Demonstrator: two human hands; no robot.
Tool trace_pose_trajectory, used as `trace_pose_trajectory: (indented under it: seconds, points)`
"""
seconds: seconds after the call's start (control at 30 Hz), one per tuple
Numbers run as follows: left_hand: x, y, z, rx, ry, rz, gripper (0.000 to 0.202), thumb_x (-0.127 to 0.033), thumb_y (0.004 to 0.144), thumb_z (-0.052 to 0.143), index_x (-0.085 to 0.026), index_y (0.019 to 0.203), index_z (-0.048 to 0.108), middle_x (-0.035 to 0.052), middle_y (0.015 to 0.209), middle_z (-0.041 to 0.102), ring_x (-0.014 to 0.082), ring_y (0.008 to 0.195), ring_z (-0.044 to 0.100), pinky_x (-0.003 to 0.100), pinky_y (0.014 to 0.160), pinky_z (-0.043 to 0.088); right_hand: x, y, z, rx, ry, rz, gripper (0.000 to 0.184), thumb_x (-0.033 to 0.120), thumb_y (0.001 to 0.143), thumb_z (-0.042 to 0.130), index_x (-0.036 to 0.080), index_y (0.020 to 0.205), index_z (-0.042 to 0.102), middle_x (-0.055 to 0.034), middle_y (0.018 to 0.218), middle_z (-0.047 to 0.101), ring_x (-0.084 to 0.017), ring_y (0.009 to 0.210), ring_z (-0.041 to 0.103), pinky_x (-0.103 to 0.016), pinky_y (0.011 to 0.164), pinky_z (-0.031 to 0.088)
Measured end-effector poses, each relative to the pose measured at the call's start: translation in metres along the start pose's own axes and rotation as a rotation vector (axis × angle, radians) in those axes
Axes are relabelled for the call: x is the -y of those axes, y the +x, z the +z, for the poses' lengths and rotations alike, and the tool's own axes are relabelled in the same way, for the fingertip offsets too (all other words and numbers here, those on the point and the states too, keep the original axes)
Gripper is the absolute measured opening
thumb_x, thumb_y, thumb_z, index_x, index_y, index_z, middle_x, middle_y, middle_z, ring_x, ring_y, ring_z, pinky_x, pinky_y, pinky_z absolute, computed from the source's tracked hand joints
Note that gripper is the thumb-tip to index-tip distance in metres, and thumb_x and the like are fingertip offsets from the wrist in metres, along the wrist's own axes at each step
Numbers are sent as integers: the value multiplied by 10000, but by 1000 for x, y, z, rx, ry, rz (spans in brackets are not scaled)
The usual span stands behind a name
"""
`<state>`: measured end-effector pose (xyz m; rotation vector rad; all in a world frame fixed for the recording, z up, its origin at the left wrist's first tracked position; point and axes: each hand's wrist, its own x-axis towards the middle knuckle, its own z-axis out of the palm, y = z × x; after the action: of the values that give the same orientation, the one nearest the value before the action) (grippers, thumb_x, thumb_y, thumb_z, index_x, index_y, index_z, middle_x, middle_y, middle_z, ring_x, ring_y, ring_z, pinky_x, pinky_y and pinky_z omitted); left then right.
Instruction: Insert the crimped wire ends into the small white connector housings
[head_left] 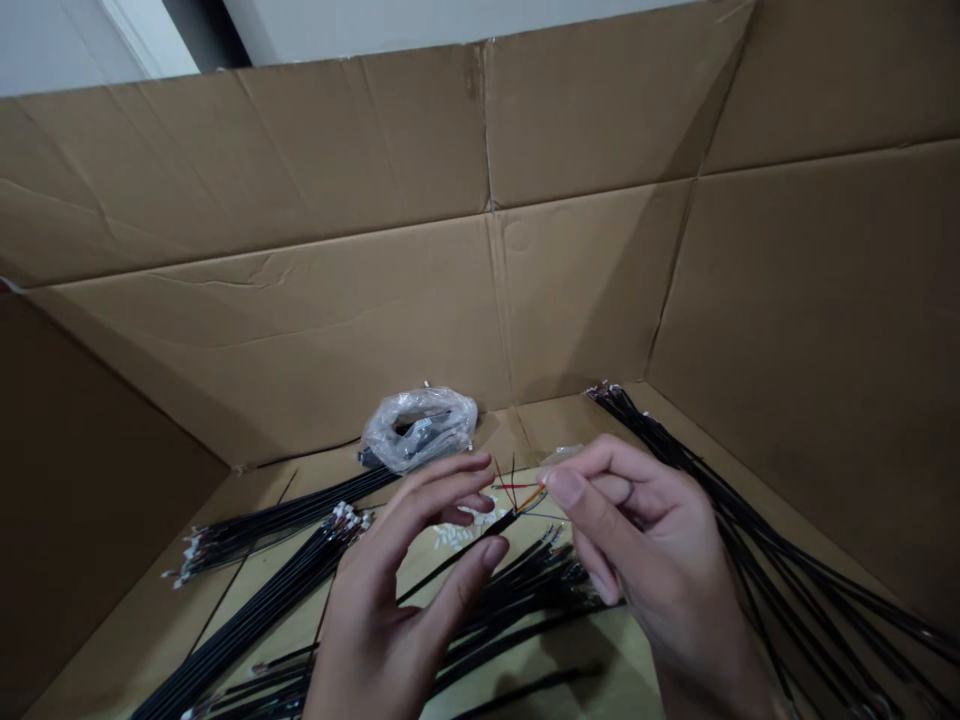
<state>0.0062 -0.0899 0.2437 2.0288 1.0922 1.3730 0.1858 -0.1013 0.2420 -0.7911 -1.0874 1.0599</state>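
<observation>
My right hand (651, 535) pinches fine wires, an orange one (532, 497) among them, at the stripped end of a black cable (459, 557). Red and dark wires (504, 482) fan out freely from the same end. Around the cable, my left hand (394, 565) has its thumb and fingers apart; whether any finger touches the cable is unclear. Below both hands lie more black cables (517, 590) with bared ends. Small white connector pieces (457, 535) are scattered behind the left fingers, partly hidden.
Cardboard walls (360, 300) rise at the back and both sides. Bundles of black cables with white-tipped ends lie at the left (255, 600) and right (720, 510). Near the back wall sits a clear plastic bag (450, 420) with dark contents.
</observation>
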Motion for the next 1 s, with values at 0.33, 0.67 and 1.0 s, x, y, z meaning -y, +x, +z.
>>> trace_pose_trajectory:
  seconds: [0.33, 0.67, 1.0]
  points:
    - [-2, 2, 9, -34, -52, 51, 220, -211, 924, 758, -367, 1079, 746, -105, 996, 817, 79, 942, 769, 107, 876, 569, 1, -2, 0, -3, 12, 0, 272, 401, 974, 728, 209, 792, 669, 104, 442, 467, -43, 375, 330, -157, 407, 312]
    - [-12, 1, 20, -106, -166, -47, 162, -205, 914, 760, -360, 930, 803, -119, 889, 828, 74, 829, 768, 93, 780, 569, 0, -4, 6, 69, 85, 50, 259, 430, 977, 723, 218, 831, 693, 98, 473, 475, -53, 405, 326, -177, 427, 299]
    - [-12, 2, 17, -205, -241, -193, 145, -205, 802, 814, -347, 783, 842, -80, 761, 822, 108, 714, 763, 119, 692, 587, -2, -2, 7, 67, 139, 27, 264, 464, 1001, 690, 228, 890, 733, 96, 476, 483, -55, 430, 364, -172, 475, 346]
